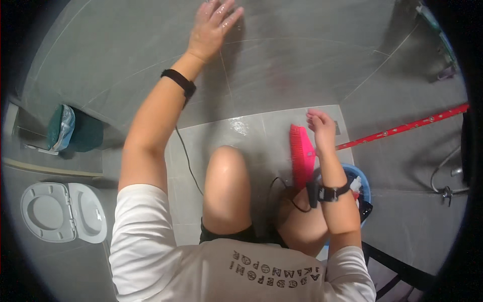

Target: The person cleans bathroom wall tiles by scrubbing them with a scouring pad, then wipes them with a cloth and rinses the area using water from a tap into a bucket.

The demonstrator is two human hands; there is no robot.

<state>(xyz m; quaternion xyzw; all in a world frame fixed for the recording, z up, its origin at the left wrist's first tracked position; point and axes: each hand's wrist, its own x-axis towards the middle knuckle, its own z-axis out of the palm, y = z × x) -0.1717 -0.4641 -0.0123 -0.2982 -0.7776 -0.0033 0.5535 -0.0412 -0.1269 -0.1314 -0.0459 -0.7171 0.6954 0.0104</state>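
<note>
- Fingers [318, 121] of right hand [322, 132] curl over the top edge of the pink brush [303, 156], centre-right of frame; whether the grip closes fully around it can't be told from above.
- Pink brush: stands on edge on the wet floor tile [251, 131], just right of the bare knee [227, 166]. Looks like light, stiff plastic, probably slick when wet; best held along the back edge, clear of the bristles.
- Left hand [211, 27] at top centre, fingers spread flat and released, palm pressed on the wet grey wall tile [282, 60], holding nothing.
- Blue basin [361, 183] just right of the right forearm; contents mostly hidden, something white and dark at the rim.
- Red pole [402, 127] runs toward the right edge.
- Green bin [75, 132] with plastic liner, left side; contents not visible.
- Toilet [60, 211] lower left, seat and lid up.
</note>
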